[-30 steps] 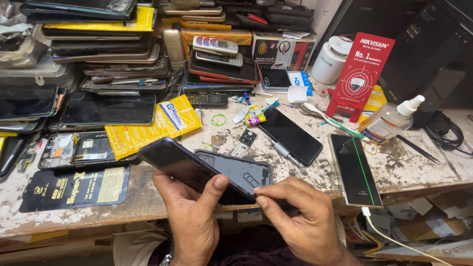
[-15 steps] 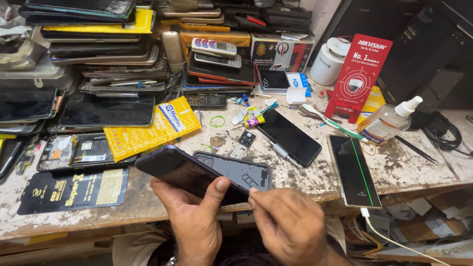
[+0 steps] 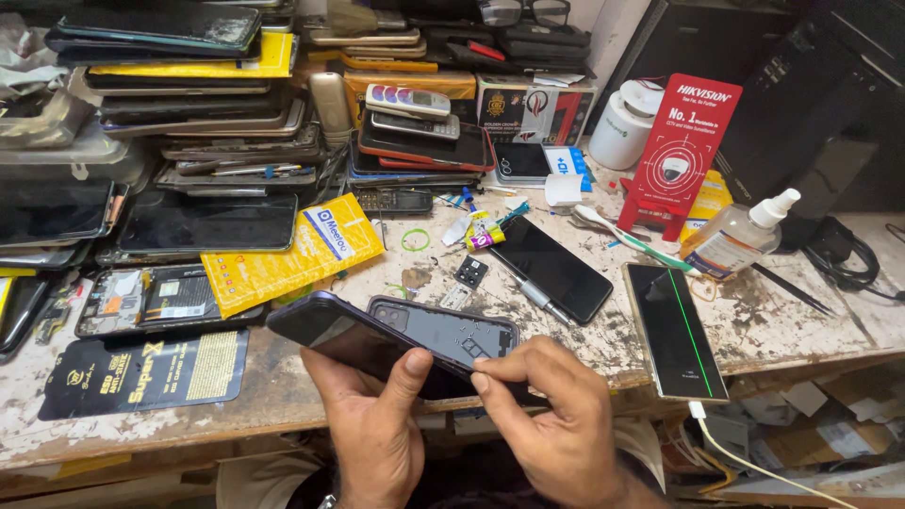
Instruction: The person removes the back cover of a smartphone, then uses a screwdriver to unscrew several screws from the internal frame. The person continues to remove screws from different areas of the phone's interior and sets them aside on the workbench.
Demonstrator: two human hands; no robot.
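Note:
My left hand (image 3: 377, 424) grips a dark phone (image 3: 344, 337) from below, thumb resting on its screen, the phone tilted over the bench's front edge. My right hand (image 3: 556, 415) sits beside it with fingertips pressed at the phone's lower right edge; whether it pinches a small tool is not visible. Just behind the held phone lies a dark back cover (image 3: 443, 330) with a camera cut-out, flat on the bench.
On the worn white bench (image 3: 801, 320) lie a black phone (image 3: 551, 264), a phone with a green line on its screen (image 3: 674, 330) on a white cable, a spray bottle (image 3: 740, 236), a toothbrush (image 3: 632, 240), a red card stand (image 3: 683, 151), yellow packets (image 3: 292, 250) and stacked phones (image 3: 189, 104) at the back left.
The held phone has tipped slightly and my right hand has slid a little along its lower edge. The things on the bench have not moved.

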